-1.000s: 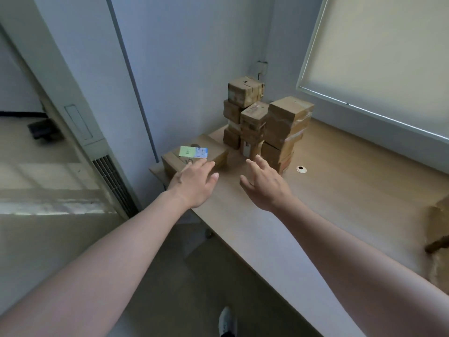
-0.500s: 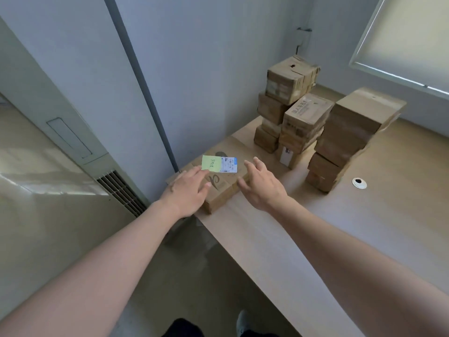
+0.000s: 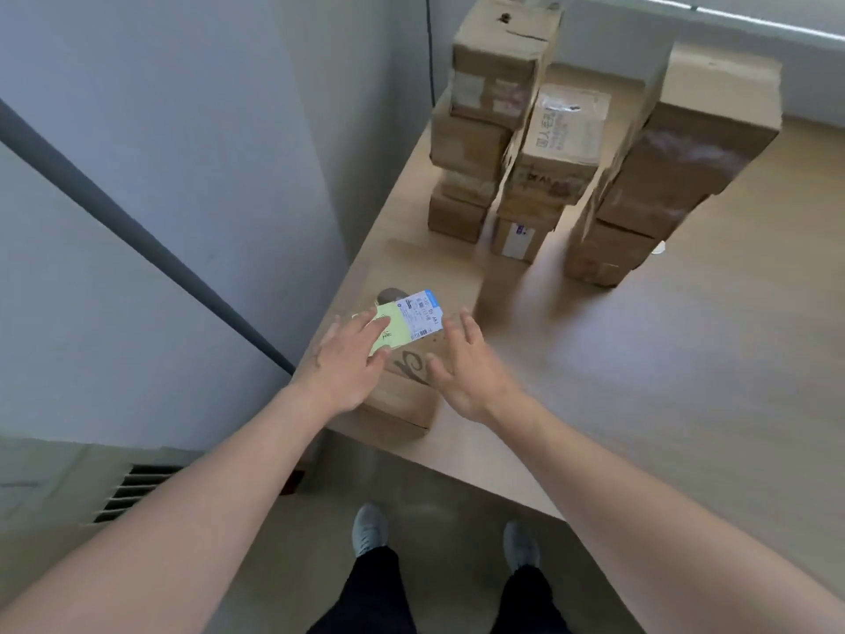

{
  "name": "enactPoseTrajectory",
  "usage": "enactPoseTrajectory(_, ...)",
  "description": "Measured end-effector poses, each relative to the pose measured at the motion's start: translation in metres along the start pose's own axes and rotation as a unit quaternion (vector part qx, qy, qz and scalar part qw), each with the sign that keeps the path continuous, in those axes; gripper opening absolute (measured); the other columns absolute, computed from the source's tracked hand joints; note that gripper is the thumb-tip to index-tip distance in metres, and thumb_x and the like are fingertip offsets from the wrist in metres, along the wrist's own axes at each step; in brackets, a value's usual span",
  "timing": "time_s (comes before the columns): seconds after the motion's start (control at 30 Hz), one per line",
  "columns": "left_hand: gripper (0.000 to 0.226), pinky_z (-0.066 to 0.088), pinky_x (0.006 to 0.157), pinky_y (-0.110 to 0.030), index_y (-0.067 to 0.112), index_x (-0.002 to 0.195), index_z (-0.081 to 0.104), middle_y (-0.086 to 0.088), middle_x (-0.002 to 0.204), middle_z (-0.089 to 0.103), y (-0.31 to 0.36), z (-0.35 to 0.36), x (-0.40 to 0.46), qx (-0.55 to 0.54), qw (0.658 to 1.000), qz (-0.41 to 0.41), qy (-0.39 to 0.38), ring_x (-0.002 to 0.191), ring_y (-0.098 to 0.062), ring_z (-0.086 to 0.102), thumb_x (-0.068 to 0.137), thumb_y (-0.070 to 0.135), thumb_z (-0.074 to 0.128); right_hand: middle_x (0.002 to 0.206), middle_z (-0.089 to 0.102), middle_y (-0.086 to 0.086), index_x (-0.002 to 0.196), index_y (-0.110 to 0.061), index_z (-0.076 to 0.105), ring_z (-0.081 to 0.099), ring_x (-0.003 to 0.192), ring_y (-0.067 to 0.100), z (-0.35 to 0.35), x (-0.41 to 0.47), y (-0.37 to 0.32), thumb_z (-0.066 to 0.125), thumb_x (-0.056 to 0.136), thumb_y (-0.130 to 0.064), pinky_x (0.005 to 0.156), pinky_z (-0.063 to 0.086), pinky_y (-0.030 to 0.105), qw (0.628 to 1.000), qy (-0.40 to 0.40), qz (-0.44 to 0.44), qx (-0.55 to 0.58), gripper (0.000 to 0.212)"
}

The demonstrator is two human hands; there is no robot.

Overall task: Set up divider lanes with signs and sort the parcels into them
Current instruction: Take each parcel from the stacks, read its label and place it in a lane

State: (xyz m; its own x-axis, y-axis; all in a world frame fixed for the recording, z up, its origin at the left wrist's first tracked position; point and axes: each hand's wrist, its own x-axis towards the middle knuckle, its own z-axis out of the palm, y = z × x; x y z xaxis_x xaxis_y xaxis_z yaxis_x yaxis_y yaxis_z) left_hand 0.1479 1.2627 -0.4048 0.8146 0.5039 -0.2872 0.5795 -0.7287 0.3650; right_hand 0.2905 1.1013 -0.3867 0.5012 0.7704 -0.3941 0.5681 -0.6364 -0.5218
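A flat brown parcel [image 3: 425, 286] lies at the near left corner of the wooden table [image 3: 640, 382]. On its top are a white shipping label [image 3: 423, 313] and a yellow-green note [image 3: 391, 336]. My left hand [image 3: 350, 359] rests open on the parcel's left part, fingers over the note. Just above the parcel's right near edge hovers my right hand [image 3: 462, 363], fingers spread, holding nothing. Behind stand three stacks of brown parcels: a tall left one [image 3: 484, 112], a middle one [image 3: 548, 167] and a right one [image 3: 663, 167].
A grey wall [image 3: 183, 176] with a dark vertical strip runs along the table's left side. A floor vent [image 3: 132, 491] sits low on the left. My two shoes [image 3: 370, 528] stand on the floor just before the table's front edge.
I have stepped closer and the view now looks down more steeply. Both hands moved forward onto and beside the flat parcel; the left fingers now cover the note.
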Motion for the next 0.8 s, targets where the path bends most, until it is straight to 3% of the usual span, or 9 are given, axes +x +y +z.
enactPoseTrajectory(0.2,0.065,0.021,0.124,-0.057,0.028,0.158,0.033,0.009,0.170,0.013,-0.045,0.003,0.015,-0.003,0.998,0.046,-0.032,0.150,-0.039,0.027,0.098,0.053,0.034,0.169,-0.015,-0.004,0.163,-0.027,0.006,0.041,0.141,0.042,0.055,0.009,-0.021,0.050,0.095,-0.065,0.113,0.041,0.047,0.993,0.034,0.078,0.079,0.089)
enactPoseTrajectory(0.33,0.059,0.039,0.114,-0.050,0.023,0.156,0.041,0.009,0.171,0.013,-0.061,0.016,0.007,-0.053,0.996,0.071,-0.026,0.148,-0.028,0.034,0.101,0.040,0.053,0.166,-0.033,-0.002,0.164,-0.021,-0.005,0.003,0.159,0.025,0.083,0.009,-0.017,0.060,0.092,-0.064,0.123,0.026,0.045,0.988,0.044,0.095,0.115,0.106)
enactPoseTrajectory(0.43,0.060,0.037,0.117,-0.049,0.024,0.155,0.043,0.015,0.171,0.011,-0.070,0.030,0.001,-0.075,0.992,0.098,-0.023,0.149,-0.027,0.035,0.099,0.032,0.063,0.163,-0.037,-0.003,0.163,-0.015,-0.011,-0.012,0.158,0.018,0.095,0.010,-0.013,0.067,0.092,-0.056,0.126,0.019,0.038,0.989,0.067,0.063,0.113,0.114)
enactPoseTrajectory(0.57,0.061,0.034,0.119,-0.051,0.023,0.154,0.046,0.015,0.170,0.016,-0.074,0.040,-0.002,-0.088,0.990,0.108,-0.014,0.145,-0.033,0.040,0.097,0.037,0.063,0.167,-0.029,-0.001,0.163,-0.012,-0.008,-0.012,0.158,0.019,0.108,0.008,-0.008,0.075,0.090,-0.042,0.128,0.012,0.038,0.987,0.102,0.037,0.116,0.114)
enactPoseTrajectory(0.8,0.062,0.040,0.112,-0.054,0.021,0.151,0.049,0.015,0.169,0.019,-0.047,0.032,-0.028,-0.086,0.985,0.143,0.046,0.137,-0.036,0.048,0.094,0.040,0.062,0.171,-0.017,-0.006,0.164,-0.010,0.009,0.003,0.159,0.020,0.091,-0.017,-0.003,0.079,0.088,-0.037,0.126,0.021,0.042,0.984,0.151,-0.002,0.090,0.107)
